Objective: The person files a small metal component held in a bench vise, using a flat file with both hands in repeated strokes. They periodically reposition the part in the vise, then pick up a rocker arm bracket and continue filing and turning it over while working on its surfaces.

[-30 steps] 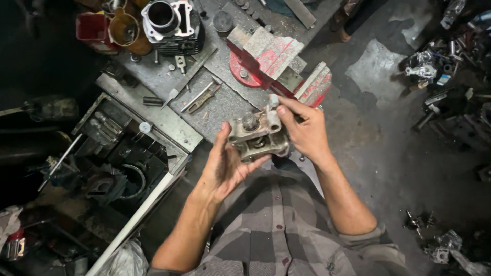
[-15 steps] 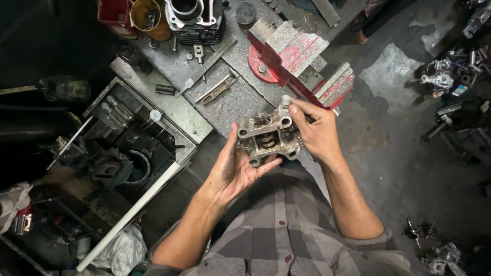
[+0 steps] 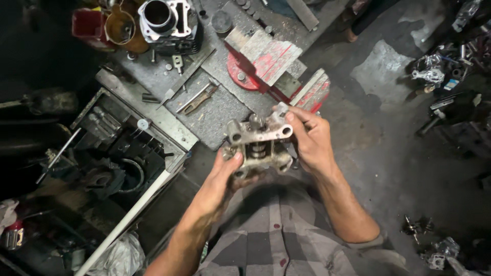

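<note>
— Where's the cylinder head (image 3: 260, 144) sitting for you?

— Between your fingers: your left hand (image 3: 221, 180) cups its lower end, your right hand (image 3: 313, 139) pinches its upper corner (both closed on it).

— And its long axis?

— Slanting up toward the red vise (image 3: 271, 64), just beyond your fingertips; the bench (image 3: 225, 110) edge lies below, with open floor rightward.

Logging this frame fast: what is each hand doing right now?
Left hand: closed on the grey metal engine part, gripping it from below.
Right hand: closed on the same engine part, fingers on its upper right corner.
</note>
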{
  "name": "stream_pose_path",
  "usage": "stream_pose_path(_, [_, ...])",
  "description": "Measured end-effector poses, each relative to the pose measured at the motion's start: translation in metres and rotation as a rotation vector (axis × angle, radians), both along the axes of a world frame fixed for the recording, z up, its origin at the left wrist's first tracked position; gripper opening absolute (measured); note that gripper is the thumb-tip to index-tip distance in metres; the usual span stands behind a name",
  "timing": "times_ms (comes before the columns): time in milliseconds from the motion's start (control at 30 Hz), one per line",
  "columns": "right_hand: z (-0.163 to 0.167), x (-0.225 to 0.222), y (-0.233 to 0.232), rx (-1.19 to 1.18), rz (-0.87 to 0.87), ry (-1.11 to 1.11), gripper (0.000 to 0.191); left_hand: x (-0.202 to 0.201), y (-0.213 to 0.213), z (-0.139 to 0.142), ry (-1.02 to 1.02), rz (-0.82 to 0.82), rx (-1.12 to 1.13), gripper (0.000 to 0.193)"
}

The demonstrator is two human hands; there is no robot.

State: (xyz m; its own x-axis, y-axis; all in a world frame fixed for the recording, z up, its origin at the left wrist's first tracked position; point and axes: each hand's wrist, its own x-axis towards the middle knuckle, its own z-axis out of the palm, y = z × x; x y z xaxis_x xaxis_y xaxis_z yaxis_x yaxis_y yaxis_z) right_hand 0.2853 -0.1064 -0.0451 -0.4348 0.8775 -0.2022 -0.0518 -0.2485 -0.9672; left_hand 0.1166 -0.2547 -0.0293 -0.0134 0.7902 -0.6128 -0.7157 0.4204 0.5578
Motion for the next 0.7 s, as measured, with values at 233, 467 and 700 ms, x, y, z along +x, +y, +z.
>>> stream_pose_path(233, [0.009, 0.034, 0.001, -0.08, 0.042, 0.166, 0.029, 0.018, 0.002, 0.02, 0.132, -0.041, 0.21, 0.049])
stream_pose_path(467, [0.015, 0.058, 0.01, -0.203, 0.056, 0.362, 0.021, 0.035, 0.014, 0.03, -0.066, -0.026, 0.198, 0.054])
stream_pose_path(700, [0.0, 0.082, 0.014, -0.233, 0.103, 0.484, 0.022, 0.046, 0.019, 0.034, -0.094, -0.089, 0.077, 0.055])
